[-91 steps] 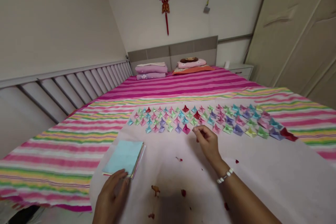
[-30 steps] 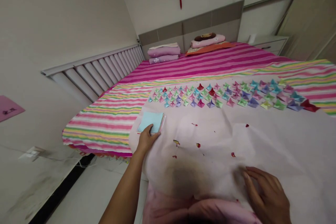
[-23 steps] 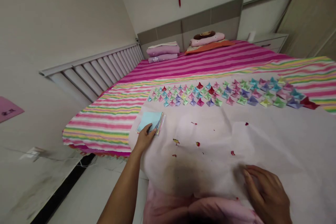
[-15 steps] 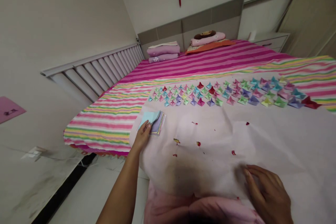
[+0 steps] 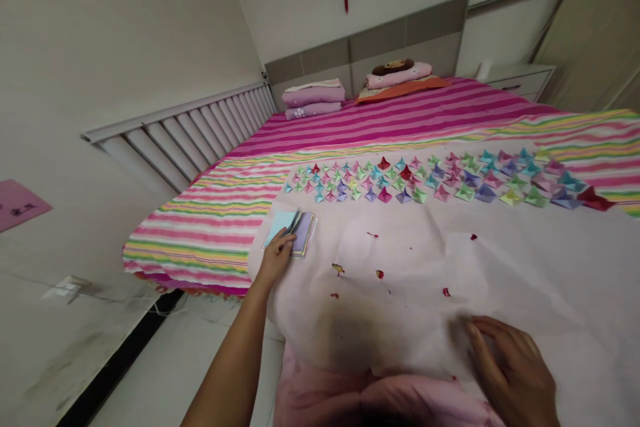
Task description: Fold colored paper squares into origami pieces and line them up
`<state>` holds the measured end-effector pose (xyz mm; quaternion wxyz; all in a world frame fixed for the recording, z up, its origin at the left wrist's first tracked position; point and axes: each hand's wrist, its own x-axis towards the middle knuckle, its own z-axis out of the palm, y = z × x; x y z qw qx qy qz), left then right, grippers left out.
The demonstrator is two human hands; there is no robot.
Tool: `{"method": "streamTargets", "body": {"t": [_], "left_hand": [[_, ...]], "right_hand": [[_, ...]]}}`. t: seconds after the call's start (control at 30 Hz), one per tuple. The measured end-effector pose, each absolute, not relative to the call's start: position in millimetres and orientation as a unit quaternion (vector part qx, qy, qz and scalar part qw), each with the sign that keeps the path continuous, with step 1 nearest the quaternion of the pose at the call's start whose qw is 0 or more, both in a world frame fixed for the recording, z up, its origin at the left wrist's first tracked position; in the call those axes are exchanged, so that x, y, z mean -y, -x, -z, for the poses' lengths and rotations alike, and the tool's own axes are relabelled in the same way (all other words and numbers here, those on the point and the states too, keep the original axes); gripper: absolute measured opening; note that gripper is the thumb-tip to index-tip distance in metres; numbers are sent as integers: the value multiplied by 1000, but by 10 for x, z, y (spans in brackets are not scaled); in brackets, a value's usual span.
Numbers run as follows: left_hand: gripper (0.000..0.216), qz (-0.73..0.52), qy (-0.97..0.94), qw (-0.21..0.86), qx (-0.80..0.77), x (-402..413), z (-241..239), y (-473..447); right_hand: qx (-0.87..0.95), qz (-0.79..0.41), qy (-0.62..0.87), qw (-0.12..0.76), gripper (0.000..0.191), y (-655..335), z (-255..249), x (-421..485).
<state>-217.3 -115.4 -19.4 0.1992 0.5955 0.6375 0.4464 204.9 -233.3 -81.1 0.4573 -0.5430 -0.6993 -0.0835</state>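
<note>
At the left edge of the white sheet, my left hand (image 5: 277, 257) has its thumb and fingers closed on light blue origami paper (image 5: 281, 222), whose right edge is lifted. Under it and to its right lies a stack of coloured paper squares, a purple one (image 5: 304, 230) on top. My right hand (image 5: 513, 370) rests low at the right, over the white sheet. Its fingers are loosely bent, with a gap to the thumb and nothing seen between them. Rows of small folded paper pieces (image 5: 385, 195) in many colours stand beyond both hands.
The white sheet (image 5: 400, 240), printed with small red and yellow marks, covers part of a striped bed (image 5: 200, 233). Folded purple bedding (image 5: 314, 97) and an orange pillow (image 5: 400, 91) lie by the headboard. A white rail (image 5: 200, 120) runs along the left.
The lifted edge of the light blue paper has tilted up more, and my left fingers have shifted slightly to the right. My right hand stays nearly where it was.
</note>
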Motion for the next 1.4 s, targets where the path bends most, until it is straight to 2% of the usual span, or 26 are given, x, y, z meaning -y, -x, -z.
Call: {"method": "streamTargets", "body": {"t": [0.17, 0.4, 1.4], "left_hand": [[41, -431, -604, 201, -640, 1150, 233, 2188], [37, -427, -604, 195, -644, 1131, 238, 2267], [46, -437, -578, 191, -662, 1163, 226, 2295]], "right_hand": [[697, 73, 546, 460, 30, -2058, 835, 2327], [701, 78, 542, 456, 29, -2049, 827, 2321], [705, 72, 545, 448, 28, -2065, 852, 2331]]}}
